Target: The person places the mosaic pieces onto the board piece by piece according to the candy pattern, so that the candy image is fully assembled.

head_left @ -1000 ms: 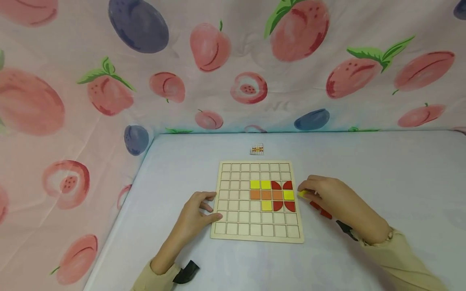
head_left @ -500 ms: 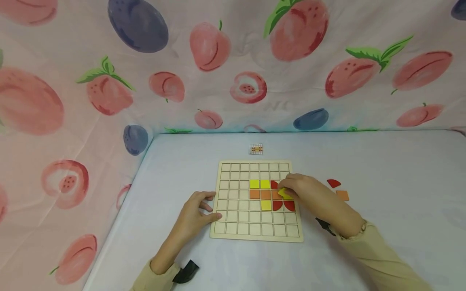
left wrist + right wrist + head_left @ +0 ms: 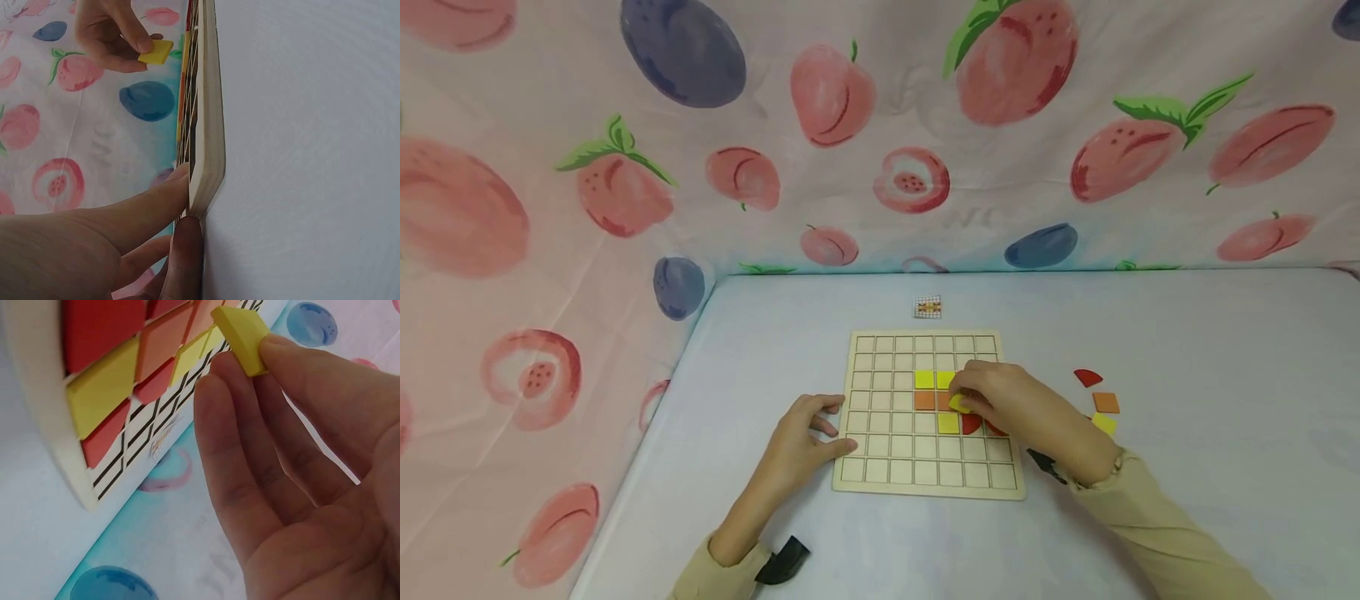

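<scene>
Over the right part of a wooden grid board [image 3: 880,483], my right hand [image 3: 1018,408] pinches a yellow square tile [image 3: 958,404] between thumb and fingertips. The tile is tilted and held above the board, as the right wrist view shows. Set in the grid are yellow squares [image 3: 924,380], orange squares [image 3: 925,401] and red quarter-circle pieces [image 3: 972,423]; my right hand hides some of them. My left hand [image 3: 797,442] rests at the board's left edge, its thumb and a finger touching the rim, with the fingers loosely bent.
Right of the board lie a loose red quarter-circle [image 3: 1087,378], an orange square [image 3: 1106,402] and a yellow square [image 3: 1103,425]. Behind the board is a small pattern card [image 3: 928,307]. Fruit-printed cloth [image 3: 850,183] rises behind the white table [image 3: 1225,375].
My right hand has carried the yellow tile leftward from beside the board to over the grid, uncovering loose pieces on the right. The left hand and the board stay put.
</scene>
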`<state>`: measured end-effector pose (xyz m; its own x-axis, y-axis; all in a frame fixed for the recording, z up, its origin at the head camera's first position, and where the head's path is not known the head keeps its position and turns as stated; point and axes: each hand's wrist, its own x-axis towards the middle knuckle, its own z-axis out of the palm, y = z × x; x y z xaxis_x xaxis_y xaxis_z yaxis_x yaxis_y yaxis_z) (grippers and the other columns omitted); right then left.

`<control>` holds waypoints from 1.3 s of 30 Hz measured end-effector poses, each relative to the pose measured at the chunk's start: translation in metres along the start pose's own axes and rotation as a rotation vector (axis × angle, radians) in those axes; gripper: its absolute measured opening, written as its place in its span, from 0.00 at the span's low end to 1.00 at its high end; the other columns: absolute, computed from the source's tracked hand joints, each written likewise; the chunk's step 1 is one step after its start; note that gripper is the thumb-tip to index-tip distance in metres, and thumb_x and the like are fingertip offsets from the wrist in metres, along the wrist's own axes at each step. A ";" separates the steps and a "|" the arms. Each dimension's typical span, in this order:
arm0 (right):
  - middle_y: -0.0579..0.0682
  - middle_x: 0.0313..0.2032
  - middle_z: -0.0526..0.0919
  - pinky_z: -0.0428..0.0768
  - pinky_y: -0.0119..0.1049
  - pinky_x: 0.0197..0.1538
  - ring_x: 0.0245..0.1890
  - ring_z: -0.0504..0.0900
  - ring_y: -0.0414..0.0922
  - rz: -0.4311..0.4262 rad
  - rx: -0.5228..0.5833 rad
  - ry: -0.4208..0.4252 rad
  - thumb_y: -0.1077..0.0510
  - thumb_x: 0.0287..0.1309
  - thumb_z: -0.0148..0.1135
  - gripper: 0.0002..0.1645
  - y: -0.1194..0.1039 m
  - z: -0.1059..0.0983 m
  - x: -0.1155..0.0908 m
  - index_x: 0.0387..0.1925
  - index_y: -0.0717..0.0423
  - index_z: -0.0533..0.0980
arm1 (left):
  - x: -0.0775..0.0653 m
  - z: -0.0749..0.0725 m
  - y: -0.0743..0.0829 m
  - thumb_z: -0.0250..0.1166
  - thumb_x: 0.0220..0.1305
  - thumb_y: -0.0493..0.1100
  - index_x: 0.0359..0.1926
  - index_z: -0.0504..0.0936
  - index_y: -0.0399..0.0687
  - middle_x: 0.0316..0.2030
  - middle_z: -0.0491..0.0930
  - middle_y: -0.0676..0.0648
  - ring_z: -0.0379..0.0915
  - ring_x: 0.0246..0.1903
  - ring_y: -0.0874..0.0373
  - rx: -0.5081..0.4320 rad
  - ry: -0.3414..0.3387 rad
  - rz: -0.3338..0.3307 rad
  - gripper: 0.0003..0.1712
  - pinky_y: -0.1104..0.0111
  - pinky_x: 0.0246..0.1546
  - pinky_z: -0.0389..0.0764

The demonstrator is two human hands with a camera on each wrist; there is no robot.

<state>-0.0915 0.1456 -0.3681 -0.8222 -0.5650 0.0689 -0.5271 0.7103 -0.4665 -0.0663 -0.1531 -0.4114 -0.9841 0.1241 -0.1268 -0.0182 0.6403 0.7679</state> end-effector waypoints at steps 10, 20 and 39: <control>0.45 0.37 0.83 0.81 0.30 0.40 0.33 0.76 0.38 -0.034 0.046 -0.018 0.65 0.59 0.68 0.09 -0.012 0.007 0.009 0.42 0.57 0.84 | 0.000 0.001 0.000 0.78 0.50 0.38 0.61 0.78 0.45 0.51 0.76 0.48 0.75 0.40 0.60 -0.008 -0.003 0.001 0.35 0.70 0.37 0.79; 0.45 0.40 0.86 0.83 0.37 0.49 0.42 0.83 0.42 -0.040 0.058 -0.039 0.62 0.58 0.70 0.09 -0.022 0.015 0.016 0.42 0.56 0.84 | 0.000 0.000 0.000 0.78 0.50 0.37 0.61 0.78 0.45 0.50 0.77 0.49 0.75 0.40 0.60 -0.009 -0.001 0.003 0.35 0.71 0.37 0.79; 0.41 0.33 0.83 0.80 0.34 0.41 0.32 0.77 0.38 -0.044 0.047 -0.067 0.63 0.59 0.69 0.04 -0.020 0.027 0.023 0.37 0.53 0.83 | 0.001 0.000 0.000 0.78 0.51 0.38 0.60 0.78 0.44 0.50 0.77 0.47 0.75 0.39 0.59 -0.009 -0.002 0.019 0.34 0.70 0.37 0.78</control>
<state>-0.0943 0.1067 -0.3811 -0.7812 -0.6235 0.0318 -0.5508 0.6644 -0.5052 -0.0671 -0.1533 -0.4115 -0.9839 0.1379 -0.1136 -0.0010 0.6311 0.7757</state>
